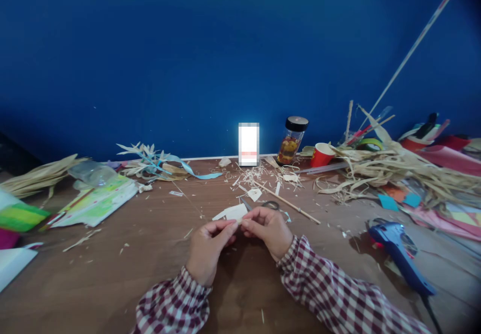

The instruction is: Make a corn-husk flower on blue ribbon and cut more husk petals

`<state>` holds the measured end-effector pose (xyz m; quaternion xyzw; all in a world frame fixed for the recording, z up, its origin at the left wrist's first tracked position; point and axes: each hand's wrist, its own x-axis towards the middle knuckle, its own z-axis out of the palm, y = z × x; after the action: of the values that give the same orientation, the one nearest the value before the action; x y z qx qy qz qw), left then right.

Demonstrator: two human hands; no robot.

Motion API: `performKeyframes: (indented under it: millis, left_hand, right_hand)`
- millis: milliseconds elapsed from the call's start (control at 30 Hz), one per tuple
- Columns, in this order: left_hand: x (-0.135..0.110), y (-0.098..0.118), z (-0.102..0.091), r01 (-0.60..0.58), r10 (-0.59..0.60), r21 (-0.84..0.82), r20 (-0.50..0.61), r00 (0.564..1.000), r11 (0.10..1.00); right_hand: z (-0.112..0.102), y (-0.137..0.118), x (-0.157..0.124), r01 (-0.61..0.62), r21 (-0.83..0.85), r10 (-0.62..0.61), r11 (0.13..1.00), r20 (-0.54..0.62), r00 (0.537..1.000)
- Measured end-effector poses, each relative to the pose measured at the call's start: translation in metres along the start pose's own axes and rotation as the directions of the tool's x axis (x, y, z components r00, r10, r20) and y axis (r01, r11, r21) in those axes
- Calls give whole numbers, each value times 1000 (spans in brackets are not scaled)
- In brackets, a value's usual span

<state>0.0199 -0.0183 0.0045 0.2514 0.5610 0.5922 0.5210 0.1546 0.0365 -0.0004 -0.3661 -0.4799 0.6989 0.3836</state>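
Note:
My left hand [208,246] and my right hand [268,229] meet over the middle of the brown table [124,284], both in checked sleeves. Both pinch a small pale strip [240,221] between their fingertips; what it is made of I cannot make out. Just behind the fingers lies a white cut piece [232,213]. A pair of scissors [267,205] lies on the table right behind my right hand, with a thin wooden stick [289,204] running past it to the right.
A blue glue gun [400,254] lies at the right. Dried straw heap [398,171], red cup [321,154] and black-lidded jar [292,140] stand at the back right. Green papers [95,204] and straw bundle [39,176] lie left. A bright phone [248,144] leans against the blue wall.

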Motion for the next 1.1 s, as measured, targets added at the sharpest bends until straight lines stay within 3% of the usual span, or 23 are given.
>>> performKeyframes:
  millis: [1100]
  left_hand:
    - [-2,8,4,-6,7,-28,29,1000,1000]
  right_hand:
    - [3,-8,0,18,-31,-18,999,-15,1000]
